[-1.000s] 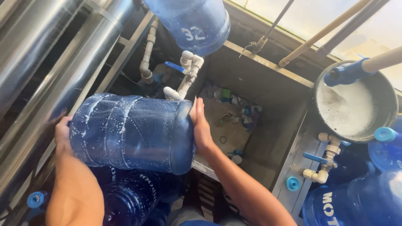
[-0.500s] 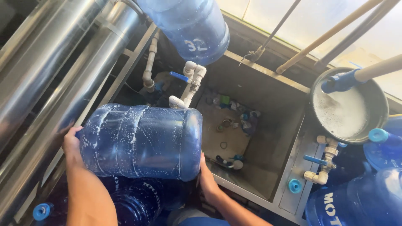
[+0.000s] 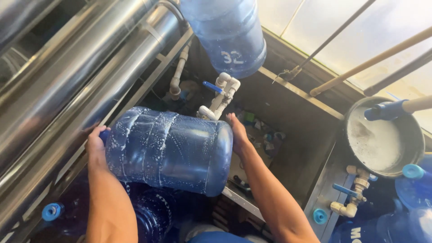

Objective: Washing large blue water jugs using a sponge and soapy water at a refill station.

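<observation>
Item 1: large blue water jug (image 3: 168,150), translucent, ribbed, lying on its side, held in the air over a steel trough (image 3: 292,148). Soap suds streak its wall. Neck end points left, flat base faces right.

Left hand (image 3: 96,146): wrapped round the jug's neck end, fingers curled on the shoulder, thumb side up. Gripping.

Right hand (image 3: 237,132): palm pressed flat vs. the jug's base, fingers spread upward along the rim. Bracing, not closed round anything.

Item 2: second blue jug (image 3: 229,31), upper centre, hanging base-down w/ white numerals on its wall; well apart from the held jug.

Item 3: white pipe fitting w/ blue lever valve (image 3: 220,92), just behind the held jug's top right edge.

Item 4: round metal basin (image 3: 387,137), right, sudsy water inside; a blue-sleeved wooden handle (image 3: 396,108) rests in it.

Item 5: steel cylinders (image 3: 76,76), long, polished, left side, running diagonally.

Item 6: further blue jugs (image 3: 153,216) below the held one, partly hidden by forearms; blue caps (image 3: 51,211) near bottom left.
</observation>
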